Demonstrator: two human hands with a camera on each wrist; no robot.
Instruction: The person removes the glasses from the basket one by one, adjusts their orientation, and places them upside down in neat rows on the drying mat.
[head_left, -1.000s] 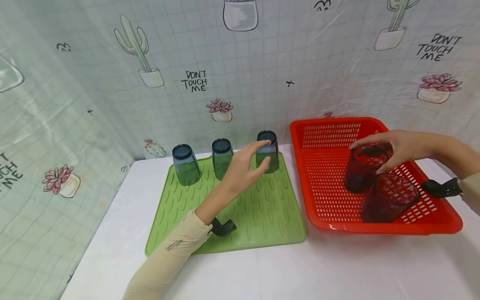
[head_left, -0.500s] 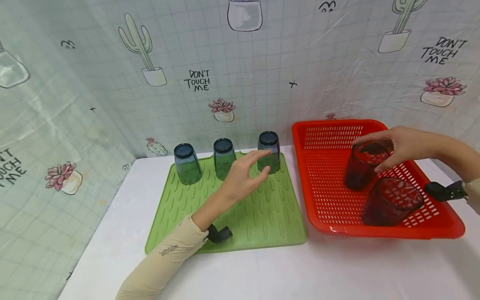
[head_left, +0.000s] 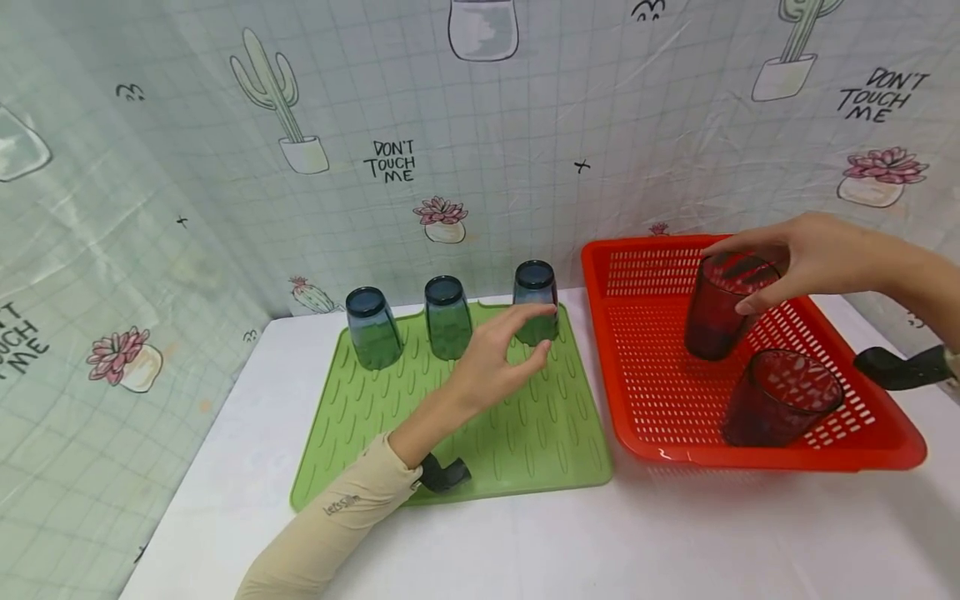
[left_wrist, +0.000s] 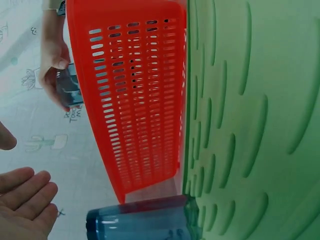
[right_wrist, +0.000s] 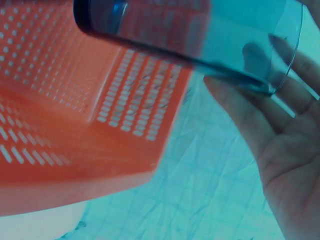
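My right hand [head_left: 806,254] grips a blue glass tumbler [head_left: 716,321] by its rim, mouth up, in the red plastic basket [head_left: 637,454]. The right wrist view shows thumb and fingers around the rim of this tumbler [right_wrist: 235,45]. A second tumbler [head_left: 783,400] leans in the basket's front right part. My left hand [head_left: 498,354] hovers over the green drying mat [head_left: 525,450], thumb and fingers spread in a loose C, holding nothing. Just behind its fingers an upside-down tumbler [head_left: 535,287] stands on the mat; it also shows in the left wrist view beside the basket wall.
Two more upside-down tumblers, the left one [head_left: 373,329] and the middle one [head_left: 446,317], stand along the mat's back edge. A white table [head_left: 525,550] carries mat and basket. Behind rises a patterned cloth backdrop [head_left: 510,167] with cactus drawings.
My right hand has lifted the gripped tumbler upward, away from the leaning one. The left hand stays over the mat, shifted slightly right.
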